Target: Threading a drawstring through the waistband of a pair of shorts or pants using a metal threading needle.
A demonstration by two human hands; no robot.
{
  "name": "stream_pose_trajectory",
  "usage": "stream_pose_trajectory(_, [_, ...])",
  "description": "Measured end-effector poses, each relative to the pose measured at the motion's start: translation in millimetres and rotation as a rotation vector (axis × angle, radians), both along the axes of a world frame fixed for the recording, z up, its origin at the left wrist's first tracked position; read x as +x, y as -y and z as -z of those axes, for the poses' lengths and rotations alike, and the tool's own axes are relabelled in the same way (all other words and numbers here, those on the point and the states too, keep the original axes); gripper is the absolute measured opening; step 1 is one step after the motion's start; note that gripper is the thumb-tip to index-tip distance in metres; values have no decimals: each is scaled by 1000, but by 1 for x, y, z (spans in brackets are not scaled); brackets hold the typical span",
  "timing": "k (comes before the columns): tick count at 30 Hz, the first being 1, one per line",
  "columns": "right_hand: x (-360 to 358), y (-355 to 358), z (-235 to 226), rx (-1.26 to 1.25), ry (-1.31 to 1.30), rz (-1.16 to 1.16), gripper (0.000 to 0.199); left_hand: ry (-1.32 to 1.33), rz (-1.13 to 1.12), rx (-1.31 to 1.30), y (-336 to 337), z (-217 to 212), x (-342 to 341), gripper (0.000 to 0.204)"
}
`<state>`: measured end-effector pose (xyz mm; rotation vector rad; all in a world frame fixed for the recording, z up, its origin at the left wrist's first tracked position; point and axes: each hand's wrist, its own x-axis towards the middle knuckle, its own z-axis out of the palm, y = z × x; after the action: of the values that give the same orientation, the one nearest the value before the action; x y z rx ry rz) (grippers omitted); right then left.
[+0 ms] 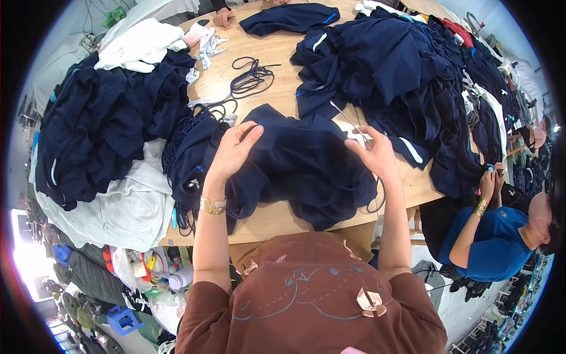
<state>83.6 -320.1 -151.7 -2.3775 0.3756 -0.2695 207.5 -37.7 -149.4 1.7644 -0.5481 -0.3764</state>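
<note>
We see the left hand [234,147] resting with loosely curled fingers on the top edge of a dark navy garment [295,168], pinching or pressing the cloth near its upper left; whether the fingers actually grip a fold we cannot tell. The right hand [372,154] sits at the garment's upper right edge, fingers half curled around what looks like a thin metal threading rod [348,118] that slants up and away to the left; the hold itself is partly hidden. The garment lies directly under and between both hands, bunched on the wooden table [283,88], its long axis running left to right across our body, so each hand is about equally near its own end. A gold bracelet [212,205] circles the left wrist. Just beyond the left hand lies a tangle of dark drawstring cords [250,76], nearer that hand than the right. Farther out, a heap of navy clothing [112,118] rises on the left with white cloth [141,44] above it, and another navy pile [401,71] spreads on the right. A co-worker in a blue shirt [495,242] handles clothes at the far right.
</note>
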Motion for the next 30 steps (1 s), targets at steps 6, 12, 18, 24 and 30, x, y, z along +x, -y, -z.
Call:
stream_pose_trajectory(6, [8,-35,-17,1090,10,-432,26,-239,-5,-126,3,-12,-12,19])
stream_pose_trajectory(12, [48,-57,-25,961,-188,-763,33,-415,85,-356,-5,-23,-20,20])
stream_pose_trajectory(18, [58,-26,-31,807,-298,-663,36,-184,-8,-244,-26,-27,-2,17])
stream_pose_trajectory(24, [50,-15,-35,591,-231,-577,38,-111,-11,-137,-19,-35,-1,19])
stream_pose_trajectory(30, [43,-17,-47,484,-276,-540,41,7,10,-46,-13,-34,-1,24])
